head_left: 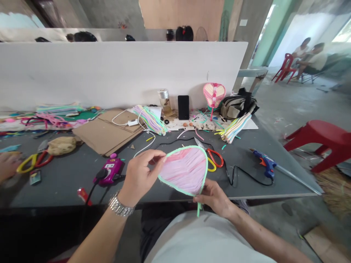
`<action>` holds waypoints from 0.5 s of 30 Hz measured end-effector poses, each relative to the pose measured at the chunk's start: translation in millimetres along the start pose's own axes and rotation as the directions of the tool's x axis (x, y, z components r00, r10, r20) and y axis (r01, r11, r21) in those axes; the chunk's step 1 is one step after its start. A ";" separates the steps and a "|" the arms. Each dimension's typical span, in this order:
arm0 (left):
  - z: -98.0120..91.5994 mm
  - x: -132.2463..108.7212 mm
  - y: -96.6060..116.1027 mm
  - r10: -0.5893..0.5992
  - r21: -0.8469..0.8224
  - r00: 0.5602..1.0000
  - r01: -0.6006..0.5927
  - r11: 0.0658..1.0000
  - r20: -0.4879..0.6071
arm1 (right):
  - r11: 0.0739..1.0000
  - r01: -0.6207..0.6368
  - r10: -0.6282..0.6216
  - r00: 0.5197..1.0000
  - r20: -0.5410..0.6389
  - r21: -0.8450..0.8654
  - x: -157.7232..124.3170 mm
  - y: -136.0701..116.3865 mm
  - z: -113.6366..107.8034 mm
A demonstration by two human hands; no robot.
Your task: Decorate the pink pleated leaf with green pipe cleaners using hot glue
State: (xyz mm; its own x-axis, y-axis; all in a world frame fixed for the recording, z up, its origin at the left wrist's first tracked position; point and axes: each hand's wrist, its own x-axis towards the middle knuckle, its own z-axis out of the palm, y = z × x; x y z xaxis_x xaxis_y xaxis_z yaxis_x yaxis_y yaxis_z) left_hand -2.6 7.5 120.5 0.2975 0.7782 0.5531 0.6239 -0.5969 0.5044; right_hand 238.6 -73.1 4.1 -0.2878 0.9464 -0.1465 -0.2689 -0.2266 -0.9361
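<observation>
Between my hands is a heart-shaped fan, pink and lilac inside with a mint-green fuzzy rim. Its upper left edge is pinched between the thumb and fingers of my left hand, which has a metal watch on the wrist. My right hand grips the narrow lower end, where short green pipe-cleaner ends hang down. Just behind the fan lie scissors with red and yellow handles, partly covered by it. A blue glue gun with a glue stick in its back rests on the table to the right.
A purple power socket sits left, cables trailing. Cardboard sheets, pipe-cleaner bundles, a jar, a phone, a finished pink fan and a bag stand behind. Another person's hand is far left; a red stool stands right.
</observation>
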 end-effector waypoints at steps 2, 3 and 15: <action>1.4 -2.2 -1.6 -0.008 0.007 1.000 0.008 1.000 -0.007 | 1.000 0.005 -0.005 1.000 0.004 -0.011 0.2 1.4 0.5; 1.9 -3.0 -2.4 -0.020 0.004 1.000 0.020 1.000 -0.008 | 1.000 0.004 -0.004 1.000 0.005 -0.019 0.2 1.8 0.9; 4.8 -5.5 -7.7 -0.158 -0.053 0.987 0.156 0.986 -0.025 | 0.999 -0.003 0.003 1.000 0.001 -0.049 -0.3 -1.8 4.8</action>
State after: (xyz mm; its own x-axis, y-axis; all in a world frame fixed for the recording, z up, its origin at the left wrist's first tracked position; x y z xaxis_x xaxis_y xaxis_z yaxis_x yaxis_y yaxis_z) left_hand -5.6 8.7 110.4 0.1772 0.8576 0.4828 0.6235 -0.4774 0.6192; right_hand 234.7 -74.1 7.4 -0.2893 0.9455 -0.1492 -0.2228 -0.2181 -0.9502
